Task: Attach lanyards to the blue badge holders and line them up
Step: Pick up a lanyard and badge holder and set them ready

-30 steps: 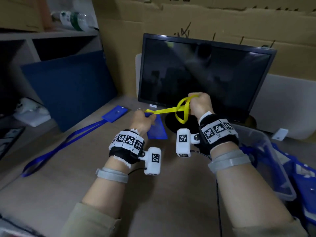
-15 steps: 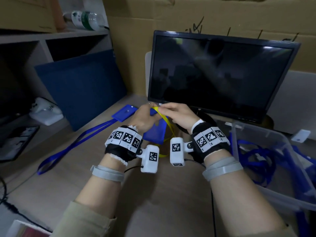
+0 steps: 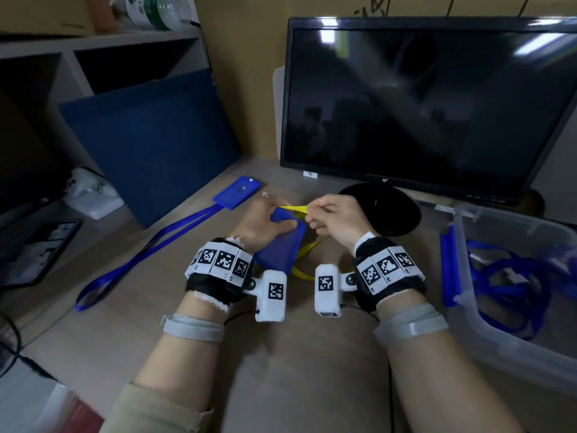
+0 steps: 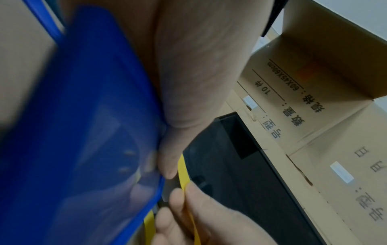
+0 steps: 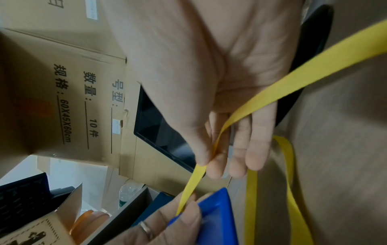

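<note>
Black flat-screen monitor [image 3: 431,101] stands at the rear of the light wooden desk [image 3: 296,354]. Clear plastic storage bin [image 3: 505,332], right of the hands, contains tangled blue lanyards [image 3: 512,285]. A finished blue rectangular badge holder [image 3: 236,192] with its blue ribbon lanyard [image 3: 150,248] lies flat on the desk, left of the hands. Left hand [image 3: 265,223] grasps a second blue plastic badge holder [image 3: 281,248] by its upper end, held tilted above the desk. Right hand [image 3: 335,218] pinches the yellow ribbon lanyard [image 3: 293,209] between thumb and forefinger, at the holder's top edge; the remaining loop hangs beneath.
</note>
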A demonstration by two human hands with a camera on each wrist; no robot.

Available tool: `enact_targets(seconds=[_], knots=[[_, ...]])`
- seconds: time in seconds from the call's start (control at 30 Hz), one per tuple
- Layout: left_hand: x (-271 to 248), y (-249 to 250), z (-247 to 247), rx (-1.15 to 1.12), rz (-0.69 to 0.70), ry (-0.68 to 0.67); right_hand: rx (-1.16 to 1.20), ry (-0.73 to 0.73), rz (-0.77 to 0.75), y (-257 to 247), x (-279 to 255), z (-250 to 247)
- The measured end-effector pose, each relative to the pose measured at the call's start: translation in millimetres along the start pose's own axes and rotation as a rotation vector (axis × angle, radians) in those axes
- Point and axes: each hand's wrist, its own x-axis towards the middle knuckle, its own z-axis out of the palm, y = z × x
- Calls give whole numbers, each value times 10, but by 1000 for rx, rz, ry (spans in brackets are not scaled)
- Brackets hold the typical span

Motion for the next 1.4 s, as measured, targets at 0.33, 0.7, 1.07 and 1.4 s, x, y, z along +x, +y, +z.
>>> enact_targets(seconds=[0.33,0.7,1.07,1.4], knots=[[176,-26,100,-144,28,23,-156,122,20,180,123,-136],[397,315,167,-268,171,-335,44,184,31,49,161,-189],[476,242,141,-252,22,16,204,281,17,-8,207,-215],[522,183,149,-141,131,21,25,322,-130,80,173,-277]])
